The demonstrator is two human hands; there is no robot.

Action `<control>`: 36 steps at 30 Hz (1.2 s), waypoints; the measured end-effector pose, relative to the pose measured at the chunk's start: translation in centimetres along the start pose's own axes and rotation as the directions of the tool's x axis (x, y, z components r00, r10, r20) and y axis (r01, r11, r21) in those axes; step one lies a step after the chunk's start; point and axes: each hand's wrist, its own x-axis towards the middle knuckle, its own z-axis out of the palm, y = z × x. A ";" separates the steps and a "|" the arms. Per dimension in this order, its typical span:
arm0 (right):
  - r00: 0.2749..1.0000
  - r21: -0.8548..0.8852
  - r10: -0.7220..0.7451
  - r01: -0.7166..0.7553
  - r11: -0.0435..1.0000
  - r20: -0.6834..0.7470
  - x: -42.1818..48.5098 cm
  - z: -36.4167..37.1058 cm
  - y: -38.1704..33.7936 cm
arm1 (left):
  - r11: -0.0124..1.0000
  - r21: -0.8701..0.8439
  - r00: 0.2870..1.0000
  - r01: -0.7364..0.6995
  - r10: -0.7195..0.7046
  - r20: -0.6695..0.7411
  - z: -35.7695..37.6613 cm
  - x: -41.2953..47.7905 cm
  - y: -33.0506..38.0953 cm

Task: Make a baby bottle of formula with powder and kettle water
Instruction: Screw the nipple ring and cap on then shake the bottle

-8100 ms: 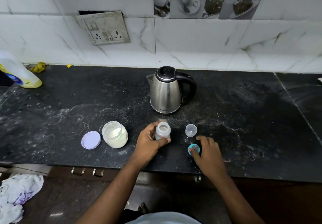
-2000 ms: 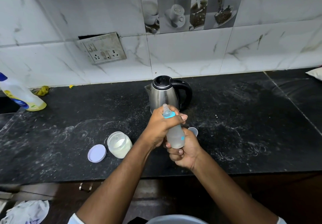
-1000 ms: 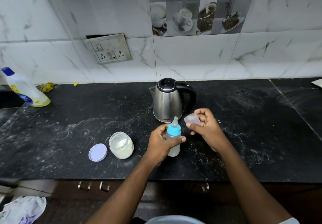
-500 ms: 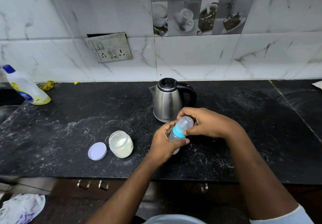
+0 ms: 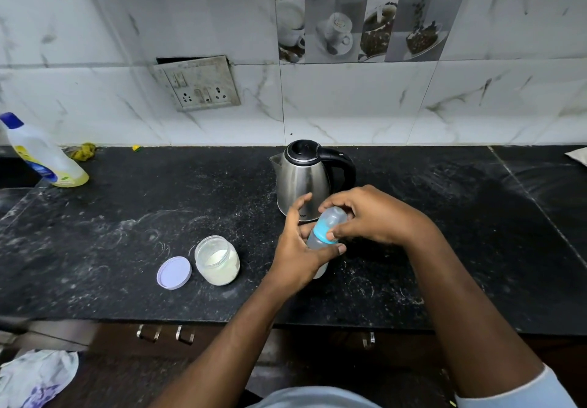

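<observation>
Holding the baby bottle (image 5: 318,240) just in front of the kettle (image 5: 305,179), the left hand (image 5: 297,245) wraps tight around its body. The right hand (image 5: 368,217) is closed on the clear cap (image 5: 333,217) over the blue ring (image 5: 322,233). The open powder jar (image 5: 217,260) stands left of the kettle and nearer, its purple lid (image 5: 174,272) lying flat beside it on the black counter (image 5: 127,217).

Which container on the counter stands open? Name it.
The powder jar: its lilac lid lies beside it. The kettle is shut, the baby bottle capped, the cleaner bottle capped.
</observation>
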 end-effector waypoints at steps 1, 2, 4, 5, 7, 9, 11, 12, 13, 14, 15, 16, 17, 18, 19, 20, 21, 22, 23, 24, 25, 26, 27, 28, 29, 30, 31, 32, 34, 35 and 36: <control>1.000 0.024 0.015 -0.015 1.000 -0.004 -0.1 0.0 0.0 | 1.000 -0.001 1.000 -0.005 0.005 0.006 0.0 -0.1 0.1; 1.000 0.044 0.027 -0.027 0.999 0.001 -0.1 0.0 0.0 | 1.000 0.001 1.000 -0.011 0.011 0.015 0.1 -0.1 0.3; 0.999 0.050 0.038 -0.039 0.998 0.017 -0.1 -0.1 0.0 | 1.000 0.008 0.999 -0.020 0.020 0.034 0.3 -0.2 0.5; 0.999 0.038 0.045 -0.046 0.998 0.021 -0.1 -0.2 -0.1 | 1.000 0.011 0.999 -0.025 0.024 0.041 0.4 -0.3 0.7; 0.998 0.006 0.062 -0.062 0.998 0.019 0.0 -0.3 -0.4 | 0.999 -0.001 0.998 -0.035 0.035 0.046 0.7 -0.3 0.9; 0.997 -0.043 0.081 -0.080 0.996 0.014 0.1 -0.4 -0.9 | 0.999 -0.010 0.998 -0.033 0.034 0.043 0.9 -0.3 0.9; 0.995 -0.093 0.100 -0.098 0.991 0.014 0.2 -0.4 -1.3 | 0.999 -0.004 0.999 -0.032 0.032 0.040 0.9 -0.3 0.7; 0.994 -0.105 0.111 -0.109 0.988 0.014 0.4 -0.2 -1.5 | 1.000 -0.005 0.999 -0.027 0.027 0.038 0.9 -0.4 0.6; 0.992 -0.113 0.126 -0.124 0.986 0.011 0.5 0.2 -1.6 | 1.000 -0.012 0.999 -0.018 0.018 0.040 0.8 -0.5 0.4; 0.990 -0.132 0.137 -0.137 0.982 -0.007 0.6 0.7 -1.6 | 1.000 -0.026 0.999 -0.005 0.006 0.042 0.7 -0.5 0.3; 0.989 -0.161 0.139 -0.144 0.976 -0.044 0.7 1.3 -1.4 | 0.999 -0.042 0.999 0.011 -0.010 0.042 0.5 -0.5 0.2; 0.988 -0.160 0.128 -0.141 0.977 -0.090 0.8 2.1 -1.0 | 0.998 -0.056 0.999 0.031 -0.029 0.033 0.2 -0.4 0.2; 0.986 -0.069 0.112 -0.121 0.990 -0.126 0.7 2.8 -0.7 | 0.996 -0.074 0.998 0.053 -0.051 0.023 -0.1 -0.3 0.2; 0.984 0.114 0.106 -0.090 0.989 -0.141 0.5 3.4 -0.3 | 0.992 -0.100 0.997 0.073 -0.071 0.018 -0.5 -0.1 0.3; 0.984 0.333 0.114 -0.062 0.941 -0.138 0.3 3.8 0.0 | 0.988 -0.125 0.996 0.092 -0.091 0.017 -1.0 0.1 0.6; 0.983 0.522 0.136 -0.052 0.851 -0.124 0.1 4.1 0.3 | 0.983 -0.148 0.994 0.111 -0.108 0.026 -1.2 0.2 0.9; 0.983 0.664 0.157 -0.054 0.745 -0.096 -0.2 4.4 0.6 | 0.976 -0.179 0.992 0.127 -0.122 0.038 -1.5 0.3 1.2; 0.986 0.764 0.157 -0.053 0.643 -0.064 -0.4 4.7 0.8 | 0.964 -0.223 0.990 0.143 -0.135 0.050 -1.7 0.3 1.4; 0.991 0.828 0.133 -0.045 0.559 -0.035 -0.7 5.1 1.1 | 0.946 -0.279 0.987 0.162 -0.151 0.059 -1.9 0.4 1.5; 0.996 0.862 0.091 -0.032 0.507 -0.016 -1.0 5.5 1.3 | 0.922 -0.341 0.983 0.181 -0.169 0.067 -1.9 0.4 1.6; 0.999 0.876 0.047 -0.015 0.483 -0.009 -1.3 5.9 1.5 | 0.893 -0.404 0.980 0.197 -0.183 0.073 -2.0 0.4 1.6; 1.000 0.875 0.024 -0.004 0.484 -0.008 -1.6 6.2 1.6 | 0.864 -0.457 0.977 0.211 -0.194 0.085 -2.1 0.4 1.5; 1.000 0.870 0.016 0.001 0.493 -0.010 -1.8 6.4 1.5 | 0.840 -0.494 0.974 0.226 -0.203 0.101 -2.2 0.4 1.4; 1.000 0.866 0.022 -0.001 0.500 -0.011 -1.9 6.6 1.3 | 0.823 -0.515 0.971 0.238 -0.210 0.113 -2.1 0.2 1.3; 1.000 0.863 0.026 0.000 0.504 -0.015 -2.0 6.8 0.9 | 0.812 -0.531 0.970 0.242 -0.209 0.122 -2.1 0.1 1.3; 0.999 0.861 0.022 0.010 0.509 -0.025 -2.0 7.2 0.6 | 0.801 -0.545 0.968 0.249 -0.216 0.125 -1.9 0.1 1.2; 0.999 0.858 0.020 0.022 0.513 -0.038 -2.0 7.5 0.3 | 0.789 -0.554 0.964 0.265 -0.229 0.136 -1.7 -0.1 1.3; 0.999 0.859 0.019 0.031 0.511 -0.047 -2.0 7.8 0.0 | 0.782 -0.553 0.958 0.287 -0.243 0.153 -1.4 -0.1 1.3; 0.997 0.858 0.042 0.040 0.513 -0.071 -2.1 8.2 -0.5 | 0.773 -0.541 0.944 0.331 -0.263 0.202 -0.9 -0.1 1.4; 0.995 0.854 0.057 0.045 0.518 -0.086 -2.2 8.3 -0.8 | 0.767 -0.540 0.937 0.348 -0.265 0.227 -0.8 -0.1 1.5; 0.993 0.851 0.068 0.047 0.523 -0.097 -2.2 8.6 -1.1 | 0.759 -0.549 0.936 0.350 -0.257 0.241 -0.9 -0.1 1.5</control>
